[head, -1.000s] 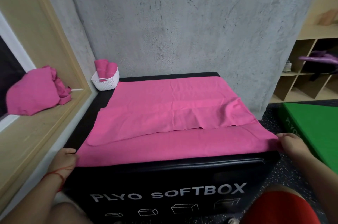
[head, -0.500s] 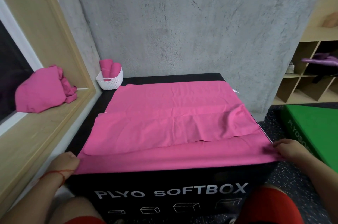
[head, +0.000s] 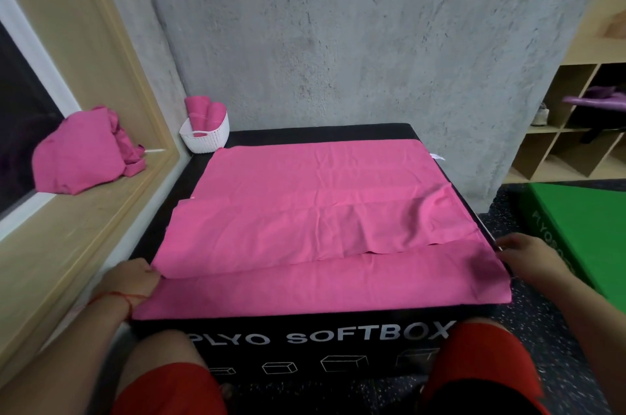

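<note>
Corner of a gym or fitness studio.
A black plyo box (head: 338, 338) lettered "PLYO SOFTBOX" and a green plyo box (head: 582, 228) stand on speckled rubber flooring (head: 542, 347), near wooden cubby shelves (head: 555, 133) and a white basket (head: 206, 140) of rolled towels (head: 200, 109).

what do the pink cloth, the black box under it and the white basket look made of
Pink cloth: thin matte fabric, perhaps microfibre; it creases and folds in soft layers.
Black box: probably foam under vinyl or faux leather; slight sheen, printed SOFTBOX.
White basket: looks like moulded plastic, with a woven pattern and a cut-out handle.
</note>
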The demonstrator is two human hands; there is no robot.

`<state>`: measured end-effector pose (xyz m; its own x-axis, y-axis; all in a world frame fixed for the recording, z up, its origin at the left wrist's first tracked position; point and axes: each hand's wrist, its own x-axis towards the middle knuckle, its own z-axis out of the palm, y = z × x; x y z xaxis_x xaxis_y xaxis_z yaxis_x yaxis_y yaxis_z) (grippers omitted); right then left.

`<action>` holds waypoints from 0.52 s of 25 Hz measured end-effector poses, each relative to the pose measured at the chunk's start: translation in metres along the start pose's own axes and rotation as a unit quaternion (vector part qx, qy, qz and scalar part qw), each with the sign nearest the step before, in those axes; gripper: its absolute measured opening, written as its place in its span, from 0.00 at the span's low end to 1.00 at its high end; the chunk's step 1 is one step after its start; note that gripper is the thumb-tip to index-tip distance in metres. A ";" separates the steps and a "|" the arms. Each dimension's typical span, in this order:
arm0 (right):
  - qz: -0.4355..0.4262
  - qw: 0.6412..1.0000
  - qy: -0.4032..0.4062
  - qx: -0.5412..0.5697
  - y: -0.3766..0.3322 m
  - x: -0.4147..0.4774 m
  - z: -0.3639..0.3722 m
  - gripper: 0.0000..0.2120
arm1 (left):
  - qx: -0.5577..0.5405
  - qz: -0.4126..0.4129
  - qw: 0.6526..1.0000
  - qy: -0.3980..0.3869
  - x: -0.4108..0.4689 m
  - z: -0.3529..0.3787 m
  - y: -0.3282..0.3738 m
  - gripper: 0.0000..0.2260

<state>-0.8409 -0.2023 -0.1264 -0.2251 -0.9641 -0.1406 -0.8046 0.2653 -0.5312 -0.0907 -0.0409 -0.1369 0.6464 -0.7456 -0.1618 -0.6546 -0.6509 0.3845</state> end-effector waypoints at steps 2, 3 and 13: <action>-0.009 1.000 0.001 0.008 -0.012 0.001 0.010 0.05 | -0.037 -0.017 0.999 -0.024 0.006 0.004 0.010 0.23; -0.006 1.000 0.004 0.025 -0.017 0.002 0.015 0.03 | -0.050 -0.029 0.998 -0.029 0.010 0.007 0.013 0.26; 0.171 0.882 -0.048 0.437 -0.065 0.004 0.035 0.02 | -0.195 -0.085 0.976 -0.046 0.006 0.018 0.033 0.05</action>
<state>-0.7702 -0.2236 -0.1214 -0.2912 -0.8358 -0.4654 0.0411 0.4751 -0.8790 -0.1157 -0.0691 -0.1410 0.6831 -0.6534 -0.3264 -0.3307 -0.6751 0.6594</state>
